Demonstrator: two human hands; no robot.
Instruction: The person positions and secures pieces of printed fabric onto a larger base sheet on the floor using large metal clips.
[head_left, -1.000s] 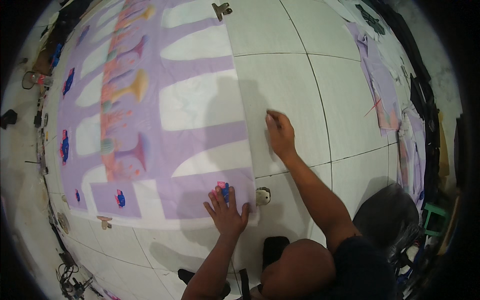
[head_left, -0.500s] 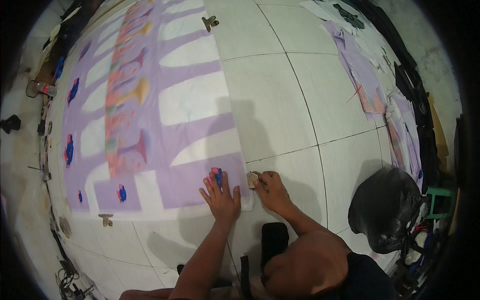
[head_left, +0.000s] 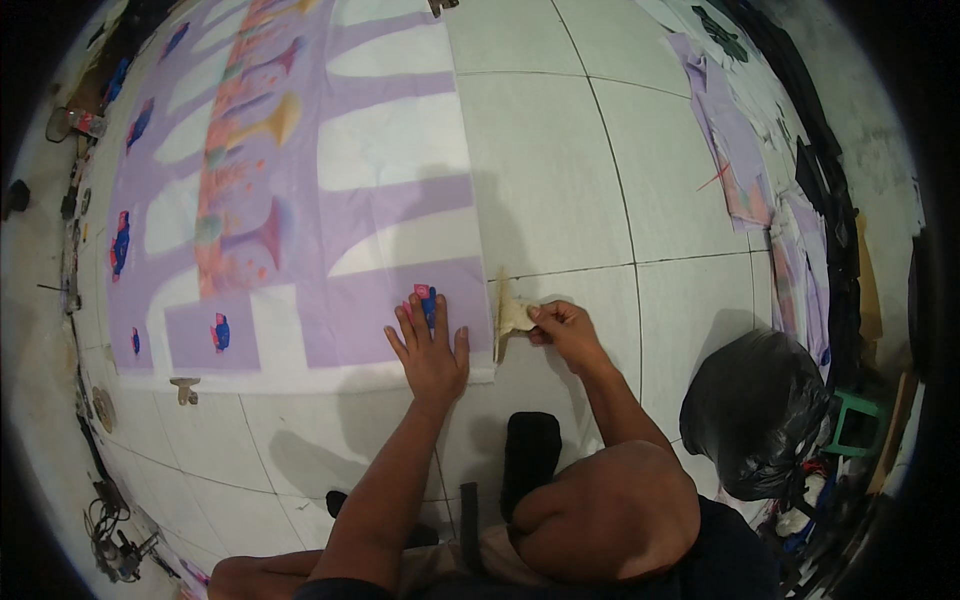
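A large sheet of printed fabric (head_left: 350, 250) in lilac and white lies on the tiled floor, with a band of orange and pink horn-like shapes. Flat on its near right corner, fingers spread, is my left hand (head_left: 433, 362), partly covering a small pink and blue printed figure (head_left: 426, 300). Just beyond the right edge of the fabric, my right hand (head_left: 566, 332) pinches a pale metal bulldog clip (head_left: 518, 317). The clip's long jaw lines up along the fabric edge; whether it bites the cloth I cannot tell.
Another bulldog clip (head_left: 185, 390) grips the near edge, and one more (head_left: 442, 8) sits at the far right edge. To the right are a black plastic bag (head_left: 755, 415), a green stool (head_left: 856, 425) and lilac fabric pieces (head_left: 715, 130). My bent knee (head_left: 620, 510) rises close by.
My right hand has drawn slightly right and turned the clip, so its jaw now shows edge-on beside the fabric. My left hand stays on the corner. The whole view has shifted a little.
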